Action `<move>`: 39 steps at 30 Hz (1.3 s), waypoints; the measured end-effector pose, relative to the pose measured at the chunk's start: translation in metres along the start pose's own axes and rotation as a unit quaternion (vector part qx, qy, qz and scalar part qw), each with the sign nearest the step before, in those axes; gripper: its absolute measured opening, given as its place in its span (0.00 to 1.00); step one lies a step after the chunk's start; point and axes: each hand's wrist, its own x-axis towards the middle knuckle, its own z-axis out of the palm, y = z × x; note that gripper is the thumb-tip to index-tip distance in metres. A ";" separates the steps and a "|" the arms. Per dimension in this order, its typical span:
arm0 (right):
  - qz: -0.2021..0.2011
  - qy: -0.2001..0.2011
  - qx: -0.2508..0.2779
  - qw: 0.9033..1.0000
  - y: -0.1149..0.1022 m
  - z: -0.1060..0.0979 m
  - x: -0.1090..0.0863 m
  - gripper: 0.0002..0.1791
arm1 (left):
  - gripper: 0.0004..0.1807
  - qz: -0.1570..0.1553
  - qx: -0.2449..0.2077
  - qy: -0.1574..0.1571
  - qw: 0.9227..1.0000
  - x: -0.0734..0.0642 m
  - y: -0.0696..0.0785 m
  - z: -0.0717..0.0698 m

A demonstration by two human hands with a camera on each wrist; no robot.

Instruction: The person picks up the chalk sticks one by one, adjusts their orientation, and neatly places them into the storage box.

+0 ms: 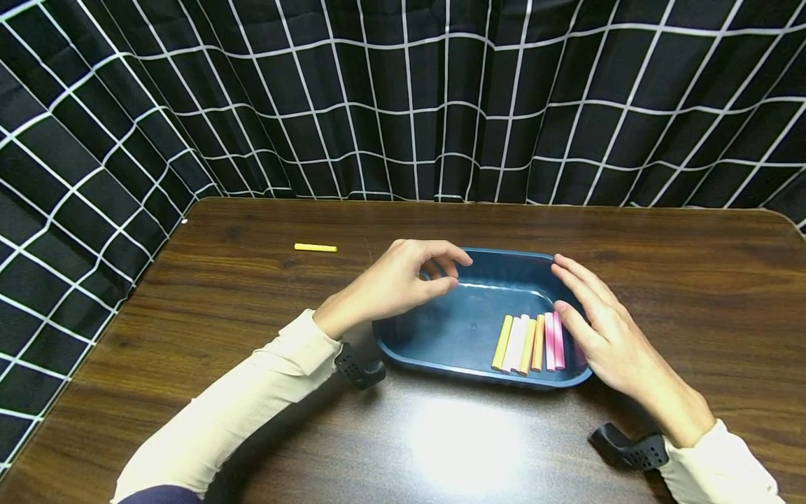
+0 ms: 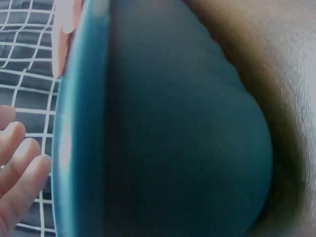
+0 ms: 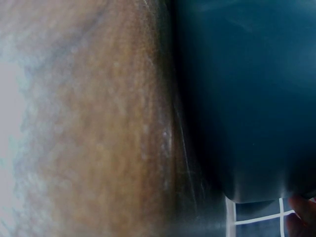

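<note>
A blue plastic tray (image 1: pixel 434 343) with raised walls sits on the table. Inside it, toward the right end, several chalk sticks (image 1: pixel 521 343) in yellow, white, orange and pink lie side by side in a row. My left hand (image 1: pixel 409 276) hovers over the tray's left part, fingers loosely bent, with nothing visible between them. At the right end, my right hand (image 1: pixel 607 329) rests on the rim, its fingers extended and the thumb reaching over the inner side near the pink sticks. The left wrist view shows the tray's outer wall (image 2: pixel 187 128) close up, with left fingertips beside it.
One yellow chalk stick (image 1: pixel 315 247) lies alone on the brown wooden table (image 1: pixel 252 280), left of the tray. A black curtain (image 1: pixel 428 105) with a white grid hangs behind the table and along its left side. Glare brightens the tabletop in front of the tray.
</note>
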 end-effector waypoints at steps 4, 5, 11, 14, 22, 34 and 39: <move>-0.005 0.003 0.000 1.000 0.001 0.000 0.000 0.29 | 0.15 0.001 0.005 0.013 1.000 -0.003 -0.004 -0.007; -0.005 0.004 0.000 1.000 0.000 0.000 0.000 0.29 | 0.15 0.000 0.006 0.017 1.000 -0.003 -0.006 -0.009; -0.005 0.004 0.001 1.000 0.000 0.000 0.000 0.28 | 0.14 -0.005 0.017 0.031 0.999 -0.007 -0.019 -0.020; -0.003 0.003 0.001 1.000 0.001 -0.001 0.000 0.28 | 0.14 -0.008 0.017 0.038 0.999 -0.008 -0.023 -0.026; -0.004 0.006 0.002 1.000 0.001 0.001 0.001 0.28 | 0.14 -0.013 0.019 0.044 0.999 -0.013 -0.034 -0.035; 0.007 -0.005 0.010 1.000 0.000 0.001 0.000 0.29 | 0.14 -0.054 0.052 0.048 0.996 -0.020 -0.055 -0.049; 0.005 -0.004 0.008 1.000 0.000 0.001 0.000 0.29 | 0.15 -0.060 0.063 0.050 0.995 -0.023 -0.063 -0.055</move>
